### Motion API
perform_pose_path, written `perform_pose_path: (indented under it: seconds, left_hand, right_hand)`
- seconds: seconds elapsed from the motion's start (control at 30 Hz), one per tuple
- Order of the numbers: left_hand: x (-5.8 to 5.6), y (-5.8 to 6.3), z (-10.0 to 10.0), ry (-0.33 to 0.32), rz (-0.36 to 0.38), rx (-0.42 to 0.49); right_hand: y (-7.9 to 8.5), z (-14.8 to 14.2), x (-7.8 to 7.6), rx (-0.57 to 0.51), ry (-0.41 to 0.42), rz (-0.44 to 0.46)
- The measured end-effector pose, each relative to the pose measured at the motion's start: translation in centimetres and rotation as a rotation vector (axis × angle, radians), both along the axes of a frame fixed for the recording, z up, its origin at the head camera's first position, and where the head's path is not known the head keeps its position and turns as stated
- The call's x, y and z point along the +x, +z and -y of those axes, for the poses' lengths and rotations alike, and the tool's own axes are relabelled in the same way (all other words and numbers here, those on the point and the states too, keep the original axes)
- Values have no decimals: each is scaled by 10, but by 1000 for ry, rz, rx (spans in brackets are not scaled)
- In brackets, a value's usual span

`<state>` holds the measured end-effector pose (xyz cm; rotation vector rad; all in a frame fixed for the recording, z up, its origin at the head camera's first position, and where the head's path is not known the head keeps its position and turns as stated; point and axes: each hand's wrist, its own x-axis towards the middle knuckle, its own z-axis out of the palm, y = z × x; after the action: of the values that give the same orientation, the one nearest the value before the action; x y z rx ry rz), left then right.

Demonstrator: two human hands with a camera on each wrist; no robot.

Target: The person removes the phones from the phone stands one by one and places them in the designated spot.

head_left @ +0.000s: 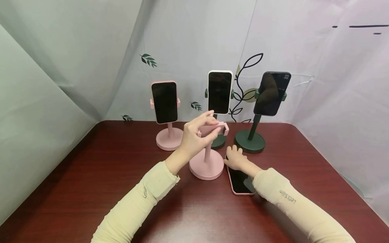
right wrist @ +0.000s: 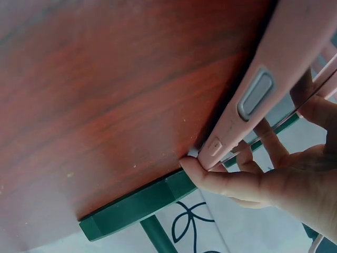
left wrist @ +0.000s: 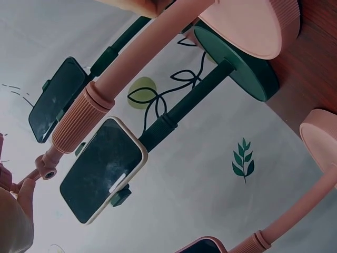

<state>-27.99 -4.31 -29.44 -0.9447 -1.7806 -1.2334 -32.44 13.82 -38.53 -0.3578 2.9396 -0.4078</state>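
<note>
My left hand grips the clamp at the top of a pink phone stand, fingers above and thumb below. In the left wrist view the stand's ribbed post slants across, and only part of the hand shows at the left edge. Flat on the table, right of this stand, lies a phone in a pink case, dark screen up. My right hand holds its far end, with fingertips at the case edges. The case's side buttons show in the right wrist view.
Behind stand another pink stand holding a pink-cased phone, a green stand with a white-framed phone, and a green stand with a dark phone. A patterned curtain hangs behind the red-brown table.
</note>
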Motion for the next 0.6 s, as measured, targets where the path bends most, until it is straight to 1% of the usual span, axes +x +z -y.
perform_pose_path:
  seconds: [0.13, 0.23, 0.33, 0.4, 0.5, 0.53, 0.6]
  left_hand:
    - [-1, 0, 1, -6, 5, 3]
    - [-2, -2, 2, -39, 24, 17]
    - [-2, -7, 3, -66, 21, 36]
    - [-2, -12, 4, -67, 15, 42]
    - [-2, -20, 5, -30, 37, 45]
    - [-3, -23, 6, -17, 56, 44]
    - [-7, -27, 8, 30, 113, 32]
  right_hand:
    - [-2, 2, 0, 3, -6, 9]
    - [-2, 3, 0, 14, 2, -1]
    - [-2, 2, 0, 29, 25, -20]
    - [0, 1, 0, 35, 38, -46]
    - [4, -3, 3, 3, 56, -120]
    - [5, -4, 5, -10, 65, -161]
    - [11, -5, 9, -60, 91, -249]
